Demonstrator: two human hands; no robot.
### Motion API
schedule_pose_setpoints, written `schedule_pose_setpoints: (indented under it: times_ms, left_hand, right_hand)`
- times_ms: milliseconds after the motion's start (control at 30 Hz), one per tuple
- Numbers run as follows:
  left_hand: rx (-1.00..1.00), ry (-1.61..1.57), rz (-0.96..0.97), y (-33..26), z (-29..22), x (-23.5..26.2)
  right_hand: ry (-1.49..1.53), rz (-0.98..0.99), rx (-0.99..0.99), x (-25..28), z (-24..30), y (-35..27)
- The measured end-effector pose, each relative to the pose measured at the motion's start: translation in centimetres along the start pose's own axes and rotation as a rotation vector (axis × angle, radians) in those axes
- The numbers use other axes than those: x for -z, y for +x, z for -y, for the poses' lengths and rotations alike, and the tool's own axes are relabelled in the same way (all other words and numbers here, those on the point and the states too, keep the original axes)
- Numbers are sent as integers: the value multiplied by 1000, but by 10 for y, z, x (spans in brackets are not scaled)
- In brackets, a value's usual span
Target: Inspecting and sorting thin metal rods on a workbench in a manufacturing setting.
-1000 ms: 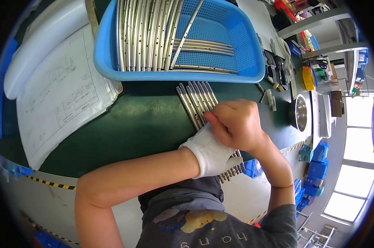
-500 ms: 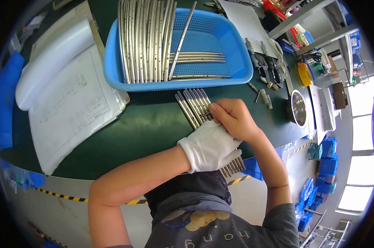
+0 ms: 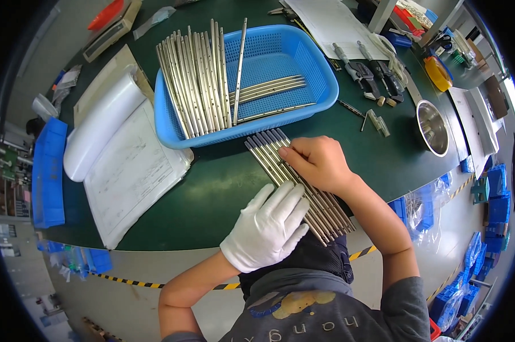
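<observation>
A row of slim metal rods [image 3: 314, 202] lies side by side, slanting across the table's front edge, and the near ends jut out over my lap. My left hand [image 3: 269, 228], in a white glove, rests with fingers stretched out and spread over the left side of the row. Bare and curled, my right hand [image 3: 320, 162] sits over the upper part of the rods, its thumb pressed close against the fingers; what it pinches is hidden. Just beyond stands a blue plastic basket [image 3: 326, 94], with many more metal rods [image 3: 195, 85] leaning or lying in it.
Papers [image 3: 132, 182] with a rolled white sheet lie at the left. Micrometers [image 3: 377, 77], a small clear tube [image 3: 378, 122] and a steel bowl [image 3: 433, 128] are on the right. A blue bin [image 3: 49, 171] stands at the far left.
My left hand has drawn back to the left and flattened out, uncovering more of the rods. My right hand stays near the upper rods. The whole view has shifted and turned somewhat.
</observation>
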State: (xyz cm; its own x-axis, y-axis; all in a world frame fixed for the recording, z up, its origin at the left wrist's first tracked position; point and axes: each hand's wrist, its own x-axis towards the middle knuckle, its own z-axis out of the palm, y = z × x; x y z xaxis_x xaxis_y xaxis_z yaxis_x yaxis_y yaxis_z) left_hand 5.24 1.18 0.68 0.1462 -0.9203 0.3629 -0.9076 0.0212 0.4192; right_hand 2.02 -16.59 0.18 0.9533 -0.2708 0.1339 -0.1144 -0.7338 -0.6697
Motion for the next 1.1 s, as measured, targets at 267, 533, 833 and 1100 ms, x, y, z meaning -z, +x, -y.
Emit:
schedule_pose_setpoints:
  times_ms: [267,533,833,1100]
  left_hand:
    - [101,84,110,5,-7,-7]
    - [233,-109,-86,0,-10,-2]
    - [877,-977,-436,15,-33,8]
    - [706,-1440,-495,30,-53,-10]
  right_hand:
    - [18,-64,82,-5,-3,-2]
    - [222,-32,38,-2,-9,0]
    - [476,-72,62,18,11,-17]
    - [538,-224,136,37,39,-48]
